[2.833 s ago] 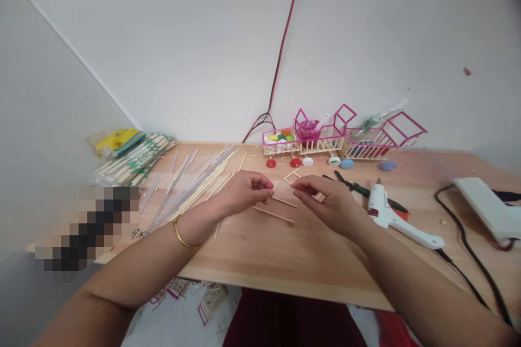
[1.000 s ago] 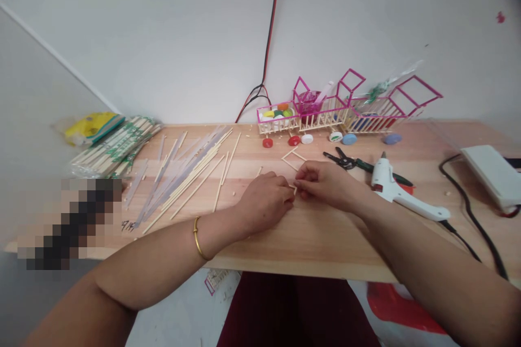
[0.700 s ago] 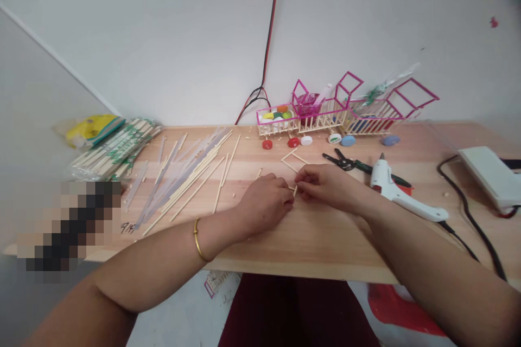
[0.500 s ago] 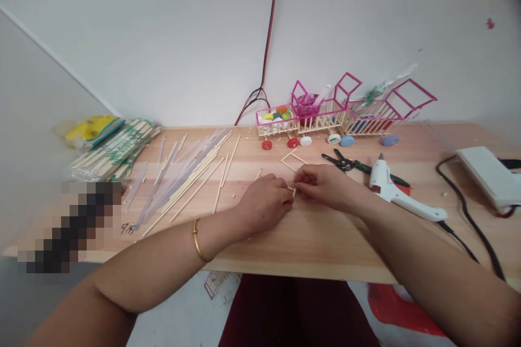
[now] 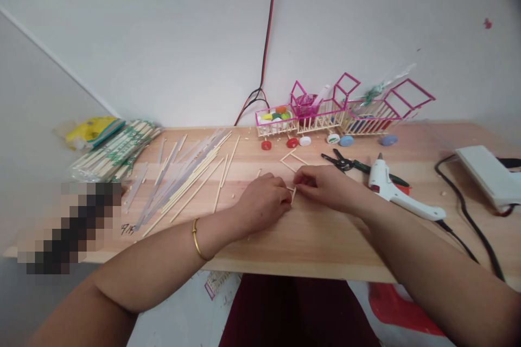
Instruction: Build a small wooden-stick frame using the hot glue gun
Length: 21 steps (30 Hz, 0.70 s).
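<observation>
1. A pale wooden table [image 5: 317, 244] stands against a white wall.
2. At its middle, the left hand [image 5: 264, 203] and right hand [image 5: 325, 187] meet fingertip to fingertip, both pinching a short stick piece [image 5: 293, 193] held low over the board.
3. To the right lies a white glue gun [image 5: 391, 192]; to the left, loose long sticks [image 5: 191, 173].
4. Farthest back, pink-framed stick carts [image 5: 325, 116] line the wall.

The table [image 5: 325, 244] is seen in pale wood with a fine grain. The short stick [image 5: 293, 194] and the loose sticks [image 5: 191, 176] are coloured cream. The model carts [image 5: 321, 119] are edged in pink, with a red cap [image 5: 266, 145] and a blue cap [image 5: 347, 141] set below. The glue gun [image 5: 391, 192] is coloured white and its cable [image 5: 468, 222] black. A gold bangle [image 5: 196, 238] is worn.
</observation>
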Tool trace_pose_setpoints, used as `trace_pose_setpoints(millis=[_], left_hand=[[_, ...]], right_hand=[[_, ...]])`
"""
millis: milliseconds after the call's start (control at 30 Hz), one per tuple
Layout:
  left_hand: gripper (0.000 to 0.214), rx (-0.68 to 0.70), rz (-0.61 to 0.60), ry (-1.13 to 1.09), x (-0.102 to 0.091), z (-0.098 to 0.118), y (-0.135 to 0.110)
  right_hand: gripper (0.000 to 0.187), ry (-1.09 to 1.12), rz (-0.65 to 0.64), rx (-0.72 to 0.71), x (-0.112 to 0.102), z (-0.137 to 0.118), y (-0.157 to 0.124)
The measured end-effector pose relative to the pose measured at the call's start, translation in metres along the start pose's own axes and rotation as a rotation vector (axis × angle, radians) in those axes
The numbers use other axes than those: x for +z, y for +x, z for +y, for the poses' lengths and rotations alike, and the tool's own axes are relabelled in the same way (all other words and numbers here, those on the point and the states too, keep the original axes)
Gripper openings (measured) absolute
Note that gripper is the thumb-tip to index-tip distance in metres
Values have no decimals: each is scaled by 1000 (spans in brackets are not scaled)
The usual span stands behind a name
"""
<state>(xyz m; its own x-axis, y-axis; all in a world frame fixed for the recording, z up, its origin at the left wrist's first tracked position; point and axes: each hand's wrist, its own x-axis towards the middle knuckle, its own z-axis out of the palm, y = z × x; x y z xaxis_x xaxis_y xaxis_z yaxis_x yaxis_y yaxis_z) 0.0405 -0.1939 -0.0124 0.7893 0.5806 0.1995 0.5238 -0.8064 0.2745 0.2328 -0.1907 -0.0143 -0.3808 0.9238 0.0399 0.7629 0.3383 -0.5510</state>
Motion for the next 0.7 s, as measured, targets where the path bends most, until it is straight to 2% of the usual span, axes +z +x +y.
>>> trace_pose_setpoints(millis=[467, 700], left_hand=[[14, 14, 10, 14, 1, -1, -1], [14, 11, 15, 9, 2, -2, -1]], right_hand=[[14, -35, -20, -59, -3, -3, 0], [19, -65, -42, -158, -4, -3, 1]])
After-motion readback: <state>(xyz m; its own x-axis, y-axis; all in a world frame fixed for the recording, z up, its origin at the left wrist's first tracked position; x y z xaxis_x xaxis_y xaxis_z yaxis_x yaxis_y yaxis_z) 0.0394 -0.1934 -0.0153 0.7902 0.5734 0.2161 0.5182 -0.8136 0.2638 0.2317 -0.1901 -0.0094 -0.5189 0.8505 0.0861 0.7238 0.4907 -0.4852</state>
